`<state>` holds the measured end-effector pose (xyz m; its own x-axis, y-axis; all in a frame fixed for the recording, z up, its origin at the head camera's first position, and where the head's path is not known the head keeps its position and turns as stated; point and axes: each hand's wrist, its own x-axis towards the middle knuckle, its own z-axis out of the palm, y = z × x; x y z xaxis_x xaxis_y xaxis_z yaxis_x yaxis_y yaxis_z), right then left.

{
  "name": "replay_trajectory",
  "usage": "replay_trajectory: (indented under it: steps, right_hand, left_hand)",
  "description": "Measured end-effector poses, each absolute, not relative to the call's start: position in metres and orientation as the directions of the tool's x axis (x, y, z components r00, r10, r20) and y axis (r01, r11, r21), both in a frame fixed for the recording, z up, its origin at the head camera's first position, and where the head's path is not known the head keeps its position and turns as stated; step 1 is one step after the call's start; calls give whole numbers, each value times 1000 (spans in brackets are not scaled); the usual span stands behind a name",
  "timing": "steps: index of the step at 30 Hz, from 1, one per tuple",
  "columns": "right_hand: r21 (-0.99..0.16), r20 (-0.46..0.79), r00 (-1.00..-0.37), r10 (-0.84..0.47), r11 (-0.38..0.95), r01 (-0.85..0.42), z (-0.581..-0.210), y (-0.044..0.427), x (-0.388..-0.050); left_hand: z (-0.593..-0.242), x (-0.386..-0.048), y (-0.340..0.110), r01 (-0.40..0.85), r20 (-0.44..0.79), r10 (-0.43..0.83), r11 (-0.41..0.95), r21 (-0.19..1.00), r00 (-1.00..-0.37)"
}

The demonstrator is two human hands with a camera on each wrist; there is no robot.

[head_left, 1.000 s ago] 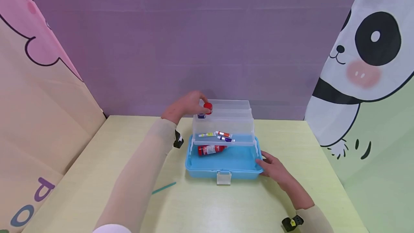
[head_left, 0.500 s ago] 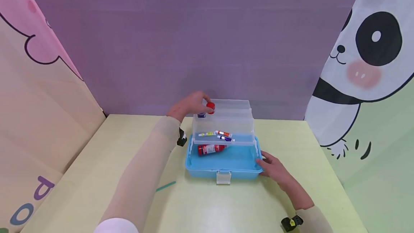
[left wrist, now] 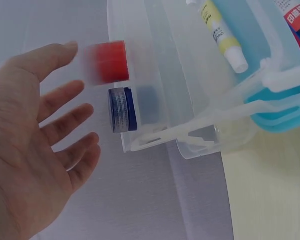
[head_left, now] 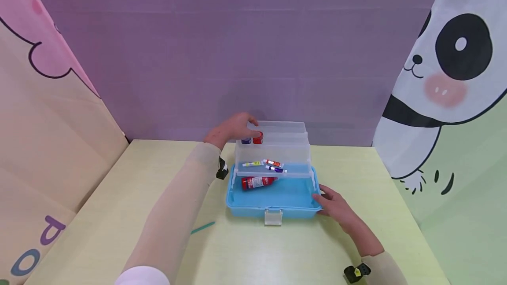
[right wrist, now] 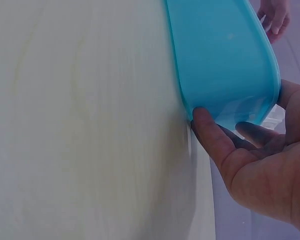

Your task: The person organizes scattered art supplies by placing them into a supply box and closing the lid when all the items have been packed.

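Beside the upper clear tray [head_left: 279, 137], my left hand [left wrist: 44, 130] has its fingers loosely spread, with a gap to a red-capped round jar [left wrist: 109, 62], which looks blurred. Next to it stands a dark blue jar [left wrist: 123, 110]. My right hand [head_left: 336, 208] holds the right end of the blue storage box [head_left: 253, 211], thumb over the rim and fingers against the outer wall. A red bottle [head_left: 257, 182] lies inside the box. Yellow, red and purple paint tubes [head_left: 252, 164] lie in the lower clear tray [head_left: 295, 162].
A thin teal stick [head_left: 203, 228] lies on the pale wooden table [head_left: 285, 254] left of the box. The clear latch [head_left: 273, 217] hangs down at the front. A purple cloth wall [head_left: 277, 56] stands close behind the trays.
My left hand moved slightly right, then let go of the red-capped jar, which has dropped lower beside the blue one. The right hand stays at the box's end.
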<state>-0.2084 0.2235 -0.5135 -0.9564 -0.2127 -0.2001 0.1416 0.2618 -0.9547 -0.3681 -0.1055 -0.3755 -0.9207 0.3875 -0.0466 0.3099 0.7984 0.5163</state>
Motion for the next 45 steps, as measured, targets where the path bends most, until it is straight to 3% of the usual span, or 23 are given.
replay_trajectory:
  steps: [16, 45]
  right_hand:
    - [-954, -207, -957, -201, 256, 153, -514, 223, -208]
    - [-960, -202, -956, -212, 237, 150, -518, 223, -212]
  left_hand:
    - [-383, -364, -115, 352, 10, 410, 768, 535, -912]
    - [-403, -326, -130, 452, 271, 362, 714, 534, -892]
